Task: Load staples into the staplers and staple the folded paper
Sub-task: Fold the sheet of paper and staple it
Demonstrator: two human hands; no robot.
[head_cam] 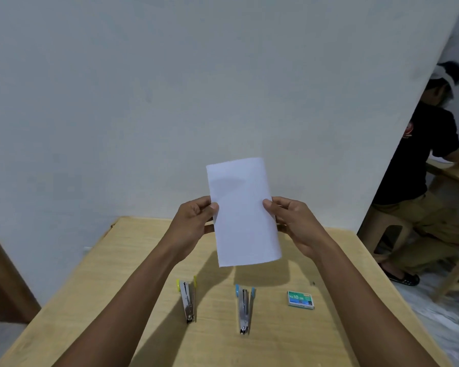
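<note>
I hold a folded white paper (pixel 244 213) upright above the wooden table (pixel 90 287). My left hand (pixel 194 221) pinches its left edge and my right hand (pixel 292 223) pinches its right edge. Below on the table lie two small metal staplers: one with yellow ends (pixel 188 300) on the left, one with blue ends (pixel 244 309) in the middle. A green box of No. 10 staples (pixel 300 300) rests to the right of them, closed as far as I can tell.
A pale wall stands right behind the table's far edge. At the right, another person in a black shirt (pixel 419 154) sits on a stool at a second table (pixel 451 173). A brown door edge (pixel 0 282) shows at the far left.
</note>
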